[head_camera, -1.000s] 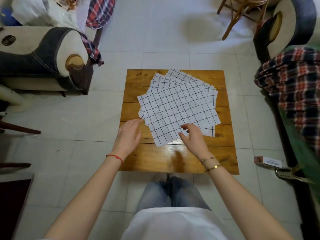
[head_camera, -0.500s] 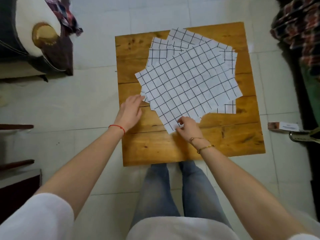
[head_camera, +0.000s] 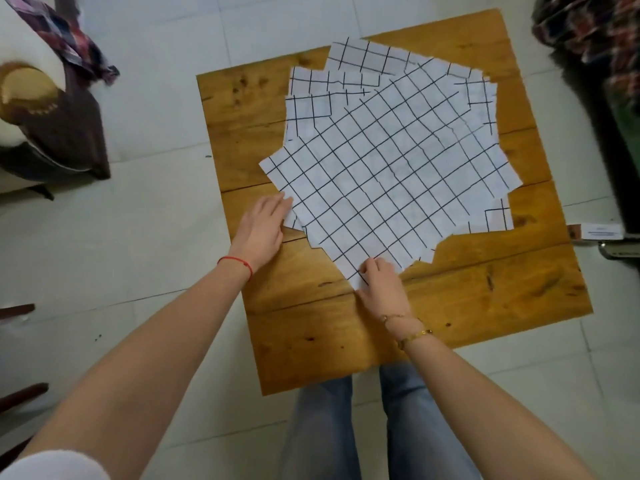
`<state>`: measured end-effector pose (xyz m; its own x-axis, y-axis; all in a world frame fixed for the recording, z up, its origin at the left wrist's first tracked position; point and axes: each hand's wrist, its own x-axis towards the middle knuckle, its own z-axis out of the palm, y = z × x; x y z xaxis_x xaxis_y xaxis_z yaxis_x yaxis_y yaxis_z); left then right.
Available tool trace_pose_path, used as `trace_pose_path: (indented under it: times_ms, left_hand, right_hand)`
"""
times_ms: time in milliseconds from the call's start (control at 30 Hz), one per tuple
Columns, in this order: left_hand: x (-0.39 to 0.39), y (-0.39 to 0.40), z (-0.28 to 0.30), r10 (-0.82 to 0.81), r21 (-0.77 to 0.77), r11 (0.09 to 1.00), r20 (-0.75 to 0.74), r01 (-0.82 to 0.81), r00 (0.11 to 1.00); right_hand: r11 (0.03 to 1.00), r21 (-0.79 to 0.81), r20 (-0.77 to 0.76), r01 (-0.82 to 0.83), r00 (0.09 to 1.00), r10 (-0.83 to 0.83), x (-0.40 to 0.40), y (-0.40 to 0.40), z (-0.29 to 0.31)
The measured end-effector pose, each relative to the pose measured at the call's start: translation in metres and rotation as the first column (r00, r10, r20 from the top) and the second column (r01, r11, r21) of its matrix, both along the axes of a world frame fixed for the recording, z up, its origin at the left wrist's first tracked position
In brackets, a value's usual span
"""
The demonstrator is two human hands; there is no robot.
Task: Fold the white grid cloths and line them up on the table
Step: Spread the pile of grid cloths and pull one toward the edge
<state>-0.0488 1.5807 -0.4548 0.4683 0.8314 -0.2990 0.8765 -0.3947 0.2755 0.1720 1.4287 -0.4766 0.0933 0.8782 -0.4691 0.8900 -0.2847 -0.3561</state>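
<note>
- Wooden worktop [head_camera: 485, 306], square, planked, stands on a pale tiled floor [head_camera: 156, 98].
- Stack of white grid cloths [head_camera: 388, 161] lies unfolded on the far half of the worktop, sheets fanned at different angles so corners stick out all round.
- Top cloth [head_camera: 381, 181] is turned diamond-wise; its near corner points toward the person, its left corner toward the left edge of the worktop.
- Left hand [head_camera: 260, 230], red string bracelet [head_camera: 237, 263] at the wrist, lies flat on the worktop with fingers [head_camera: 277, 207] straight and together; the tips touch the left edge of the stack, just near of the top cloth's left corner.
- Right hand [head_camera: 381, 289], gold bracelets [head_camera: 408, 327] at the wrist, is at the near corner of the top cloth; its fingers [head_camera: 372, 268] are curled and pinch that corner.
- Near half of the worktop is bare wood.
- Person's knees in blue jeans [head_camera: 346, 427] show just past the near edge.
- Sofa arm [head_camera: 38, 109] with a plaid cloth [head_camera: 76, 39] draped over it stands far left; a small box [head_camera: 597, 232] lies on the floor at the right.
</note>
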Motion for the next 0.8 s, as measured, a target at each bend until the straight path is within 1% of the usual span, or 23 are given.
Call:
trace_pose_path:
  times_ms: [200,367,433,467,567,667,733,800]
  left_hand:
    - [0.000,0.011,-0.022,-0.032,0.004,0.999,-0.006,0.032,0.999]
    - [-0.003,0.016,-0.031,-0.056,0.018,0.998,0.007,0.056,0.998]
    - [-0.002,0.017,-0.033,-0.060,0.018,0.998,0.014,0.060,0.998]
    - [-0.002,0.018,-0.034,-0.064,0.016,0.998,0.012,0.064,0.998]
    - [0.003,0.021,-0.034,-0.060,0.011,0.998,0.005,0.060,0.998]
    - [0.010,0.023,-0.029,-0.031,0.018,0.999,0.041,0.030,0.999]
    - [0.017,0.025,-0.023,-0.022,0.008,1.000,0.074,0.021,0.997]
    - [0.024,0.028,-0.018,-0.025,0.008,1.000,0.094,0.025,0.995]
  right_hand:
    - [0.998,0.065,-0.005,0.026,1.000,-0.026,0.002,-0.005,-0.017]
    - [0.995,0.060,-0.081,0.080,0.994,-0.075,0.009,-0.003,-0.019]
    - [0.988,0.068,-0.140,0.139,0.982,-0.128,0.012,0.000,-0.017]
    - [0.979,0.072,-0.180,0.193,0.968,-0.178,0.014,0.002,-0.014]
    - [0.920,0.069,-0.334,0.385,0.878,-0.343,0.021,0.011,0.002]
    - [0.840,0.037,-0.478,0.542,0.747,-0.462,0.031,0.022,0.024]
    - [0.786,-0.015,-0.572,0.618,0.639,-0.514,0.040,0.030,0.035]
    - [0.758,-0.059,-0.645,0.650,0.554,-0.526,0.049,0.036,0.046]
